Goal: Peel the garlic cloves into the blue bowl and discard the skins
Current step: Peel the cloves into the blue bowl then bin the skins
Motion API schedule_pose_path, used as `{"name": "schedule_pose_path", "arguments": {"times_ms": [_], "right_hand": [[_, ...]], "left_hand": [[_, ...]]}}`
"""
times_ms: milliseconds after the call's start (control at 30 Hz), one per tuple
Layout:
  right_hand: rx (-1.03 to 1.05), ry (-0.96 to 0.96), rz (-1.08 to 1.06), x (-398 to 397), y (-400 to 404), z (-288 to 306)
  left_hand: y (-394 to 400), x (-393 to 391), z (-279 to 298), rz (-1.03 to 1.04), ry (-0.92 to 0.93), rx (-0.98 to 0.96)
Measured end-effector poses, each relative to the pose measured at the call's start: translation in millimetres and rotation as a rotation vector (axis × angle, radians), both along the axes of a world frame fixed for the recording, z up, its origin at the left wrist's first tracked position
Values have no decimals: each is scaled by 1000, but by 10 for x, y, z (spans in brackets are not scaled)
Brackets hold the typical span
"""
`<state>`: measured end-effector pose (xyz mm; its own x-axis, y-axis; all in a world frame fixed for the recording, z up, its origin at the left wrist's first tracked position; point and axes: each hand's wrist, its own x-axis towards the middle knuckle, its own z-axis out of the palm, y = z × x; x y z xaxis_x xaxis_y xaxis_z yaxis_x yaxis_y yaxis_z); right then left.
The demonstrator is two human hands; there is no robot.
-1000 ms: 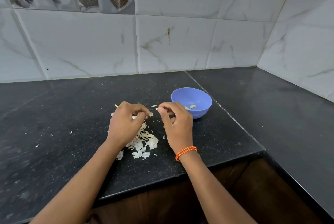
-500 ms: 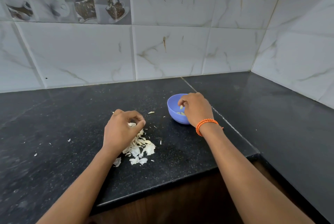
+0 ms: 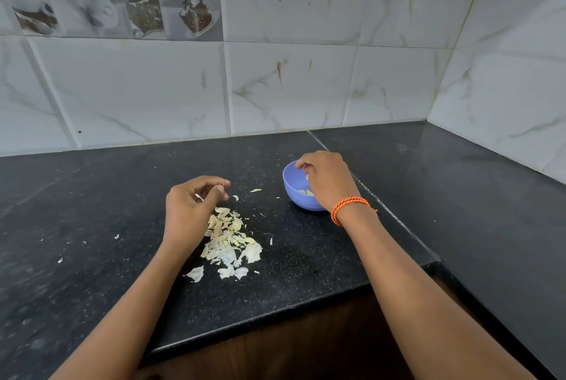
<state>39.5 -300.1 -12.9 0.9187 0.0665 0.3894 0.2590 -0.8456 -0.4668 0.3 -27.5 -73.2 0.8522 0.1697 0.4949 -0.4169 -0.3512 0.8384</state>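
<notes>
The blue bowl [image 3: 293,195] stands on the black counter [image 3: 122,195] right of centre, with peeled pale cloves [image 3: 304,192] at its bottom. My right hand [image 3: 329,182], an orange thread band at its wrist, hangs over the bowl with loosely bent fingers dipping inside and hides its right half. A pale bit shows just under those fingertips. My left hand [image 3: 191,211] hovers to the left above a pile of garlic skins [image 3: 229,238], fingers curled, thumb near forefinger, with a white sliver of skin tucked in them.
Loose skin flakes [image 3: 255,190] lie scattered between my hands and to the left. Marble-look tiled walls close the back and the right. The counter's front edge [image 3: 260,315] runs just below the pile, and a seam [image 3: 318,142] crosses the counter behind the bowl.
My right hand left the left hand, carried a clove to the bowl and now hangs over it with looser fingers. My left hand stayed above the skins and loosened its pinch.
</notes>
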Motion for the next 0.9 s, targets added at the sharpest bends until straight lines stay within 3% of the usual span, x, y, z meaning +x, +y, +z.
{"name": "schedule_pose_path", "arguments": {"times_ms": [167, 300, 433, 600, 733, 900], "right_hand": [[161, -21, 12, -18, 21, 6], [175, -30, 56, -14, -9, -31], [335, -21, 135, -84, 62, -31], [440, 2, 293, -297, 436, -108], [179, 127, 397, -289, 740, -377], [-55, 212, 311, -167, 943, -556]], "left_hand": [[122, 31, 0, -65, 58, -46], [118, 48, 40, -153, 112, 26], [114, 64, 83, -222, 157, 81], [259, 113, 54, -202, 163, 157], [395, 103, -62, -67, 125, 259], [501, 211, -207, 61, 127, 566]]}}
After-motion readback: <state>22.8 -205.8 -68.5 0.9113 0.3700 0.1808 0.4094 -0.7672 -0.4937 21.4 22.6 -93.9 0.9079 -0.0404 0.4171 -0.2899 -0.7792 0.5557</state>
